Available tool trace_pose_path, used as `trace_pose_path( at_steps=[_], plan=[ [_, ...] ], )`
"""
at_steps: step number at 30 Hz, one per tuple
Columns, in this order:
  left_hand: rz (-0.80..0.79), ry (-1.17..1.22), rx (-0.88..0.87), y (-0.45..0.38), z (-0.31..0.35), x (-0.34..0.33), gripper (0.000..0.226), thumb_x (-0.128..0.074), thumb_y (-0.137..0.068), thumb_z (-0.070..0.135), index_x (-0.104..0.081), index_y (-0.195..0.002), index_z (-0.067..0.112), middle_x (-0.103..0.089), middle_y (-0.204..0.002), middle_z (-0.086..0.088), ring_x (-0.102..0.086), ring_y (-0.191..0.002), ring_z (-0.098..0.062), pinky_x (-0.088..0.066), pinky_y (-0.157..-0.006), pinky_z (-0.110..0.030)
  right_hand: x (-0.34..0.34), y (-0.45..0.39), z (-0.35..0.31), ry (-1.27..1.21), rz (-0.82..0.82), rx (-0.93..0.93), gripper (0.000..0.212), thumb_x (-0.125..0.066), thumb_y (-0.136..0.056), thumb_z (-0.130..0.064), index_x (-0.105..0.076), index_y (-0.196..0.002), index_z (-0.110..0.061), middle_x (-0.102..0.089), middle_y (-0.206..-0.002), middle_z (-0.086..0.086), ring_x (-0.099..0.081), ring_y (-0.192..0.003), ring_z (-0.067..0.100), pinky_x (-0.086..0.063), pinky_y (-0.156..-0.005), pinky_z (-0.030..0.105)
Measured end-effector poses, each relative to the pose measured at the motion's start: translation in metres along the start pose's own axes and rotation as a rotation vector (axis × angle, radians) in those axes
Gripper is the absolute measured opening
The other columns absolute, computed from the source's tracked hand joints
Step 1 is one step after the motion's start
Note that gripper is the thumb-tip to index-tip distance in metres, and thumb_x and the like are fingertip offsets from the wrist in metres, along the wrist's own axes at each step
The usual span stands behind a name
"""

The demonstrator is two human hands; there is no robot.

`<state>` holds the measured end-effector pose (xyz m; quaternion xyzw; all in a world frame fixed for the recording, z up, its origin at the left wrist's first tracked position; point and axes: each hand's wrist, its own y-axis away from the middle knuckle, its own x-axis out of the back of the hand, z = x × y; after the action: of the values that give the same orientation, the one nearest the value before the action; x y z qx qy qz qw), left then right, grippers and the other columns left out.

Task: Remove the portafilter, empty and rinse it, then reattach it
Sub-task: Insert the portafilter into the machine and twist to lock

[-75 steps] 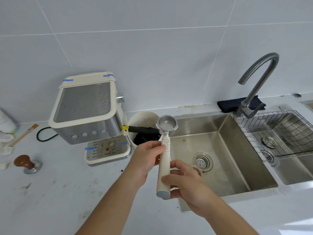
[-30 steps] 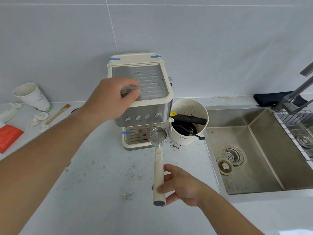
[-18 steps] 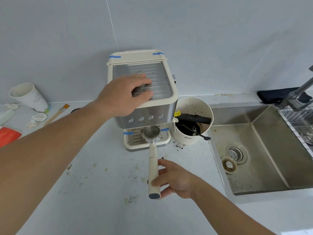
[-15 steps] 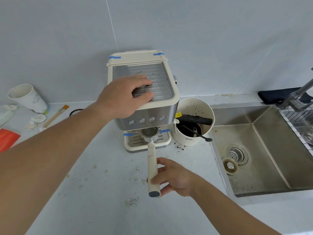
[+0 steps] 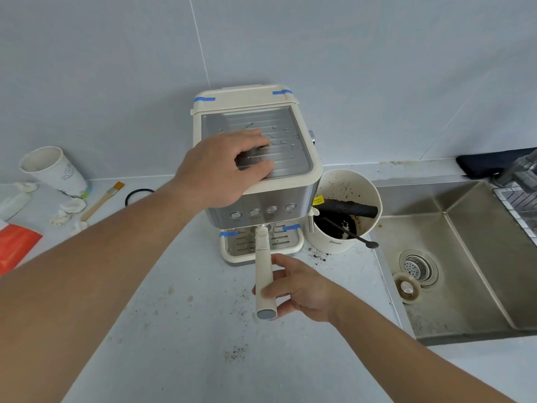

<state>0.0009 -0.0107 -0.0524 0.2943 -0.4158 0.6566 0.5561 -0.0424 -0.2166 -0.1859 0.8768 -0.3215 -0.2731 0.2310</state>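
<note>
Right hand is clamped around the cream plastic handle of the portafilter; handle points toward the camera, and its metal basket end is tucked under the brew head of the cream-and-steel espresso machine, above the slotted drip tray. Whether the lugs are seated or locked cannot be told, as the machine's front hides the joint. Left hand lies palm-down on the ribbed steel top plate of the machine, fingers spread, gripping nothing, apparently bracing the body. The cream knock-box bucket just right of the machine holds dark spent grounds, with loose grounds scattered on the white surface near it. The steel sink sits further right. Judgement: removal, emptying and rinsing look done; task is in its last step, reattachment. Left to do: seat the basket and twist the handle to lock.
</note>
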Motion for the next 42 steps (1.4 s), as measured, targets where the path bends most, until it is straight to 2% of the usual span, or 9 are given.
trace_pose_path(
  at_steps=[7, 14, 22, 27, 32, 38, 42],
  plan=[
    [-0.007, 0.0, 0.006, 0.002, 0.003, 0.002, 0.055, -0.05, -0.082, 0.061, -0.051, -0.134, 0.042, -0.057, -0.135, 0.02, -0.052, -0.121, -0.015, -0.043, -0.098, -0.04, 0.0, -0.009, -0.001, 0.005, -0.008, 0.017, 0.057, -0.074, -0.071, -0.001, -0.058, -0.119, -0.026, -0.071, -0.109, 0.013, -0.072, -0.093, 0.026, -0.059, -0.07, 0.041],
    [-0.014, 0.002, 0.023, 0.001, 0.002, 0.001, 0.055, -0.051, -0.082, 0.061, -0.054, -0.133, 0.042, -0.051, -0.141, 0.021, -0.046, -0.131, -0.012, -0.038, -0.105, -0.04, 0.0, -0.015, -0.004, -0.034, 0.004, 0.044, 0.058, -0.073, -0.068, -0.003, -0.059, -0.122, -0.019, -0.068, -0.109, 0.012, -0.071, -0.09, 0.022, -0.058, -0.07, 0.039],
    [-0.027, 0.0, 0.029, 0.001, 0.001, 0.002, 0.053, -0.051, -0.083, 0.061, -0.055, -0.132, 0.041, -0.047, -0.145, 0.022, -0.043, -0.134, -0.012, -0.037, -0.107, -0.043, -0.006, -0.023, -0.013, -0.071, -0.008, 0.061, 0.057, -0.072, -0.071, 0.0, -0.059, -0.119, -0.029, -0.067, -0.112, 0.013, -0.069, -0.094, 0.027, -0.058, -0.07, 0.039],
    [-0.029, 0.002, 0.028, 0.0, 0.002, 0.001, 0.054, -0.05, -0.082, 0.061, -0.056, -0.131, 0.041, -0.048, -0.145, 0.022, -0.043, -0.133, -0.011, -0.038, -0.107, -0.045, -0.012, -0.026, -0.014, -0.084, 0.005, 0.062, 0.058, -0.072, -0.072, 0.0, -0.056, -0.12, -0.028, -0.064, -0.121, 0.017, -0.066, -0.101, 0.032, -0.059, -0.072, 0.041],
    [-0.028, 0.002, 0.033, 0.0, 0.002, 0.001, 0.053, -0.05, -0.082, 0.062, -0.056, -0.131, 0.041, -0.047, -0.145, 0.022, -0.044, -0.133, -0.012, -0.038, -0.107, -0.045, -0.017, -0.028, -0.011, -0.109, 0.002, 0.091, 0.049, -0.07, -0.079, 0.004, -0.059, -0.113, -0.029, -0.067, -0.115, 0.015, -0.069, -0.096, 0.028, -0.059, -0.071, 0.041],
    [-0.021, 0.018, 0.041, 0.0, 0.002, 0.001, 0.054, -0.049, -0.079, 0.062, -0.057, -0.129, 0.043, -0.048, -0.143, 0.023, -0.044, -0.132, -0.01, -0.038, -0.107, -0.045, -0.024, -0.031, -0.004, -0.135, -0.008, 0.097, 0.054, -0.071, -0.078, 0.005, -0.055, -0.12, -0.025, -0.066, -0.112, 0.013, -0.068, -0.096, 0.027, -0.06, -0.073, 0.044],
    [-0.015, 0.026, 0.038, 0.0, 0.002, 0.0, 0.053, -0.05, -0.079, 0.062, -0.058, -0.128, 0.042, -0.049, -0.142, 0.024, -0.045, -0.131, -0.008, -0.038, -0.107, -0.044, -0.031, -0.035, -0.004, -0.135, 0.016, 0.103, 0.058, -0.07, -0.081, 0.008, -0.052, -0.128, -0.021, -0.063, -0.119, 0.017, -0.067, -0.1, 0.03, -0.06, -0.077, 0.047]
  ],
)
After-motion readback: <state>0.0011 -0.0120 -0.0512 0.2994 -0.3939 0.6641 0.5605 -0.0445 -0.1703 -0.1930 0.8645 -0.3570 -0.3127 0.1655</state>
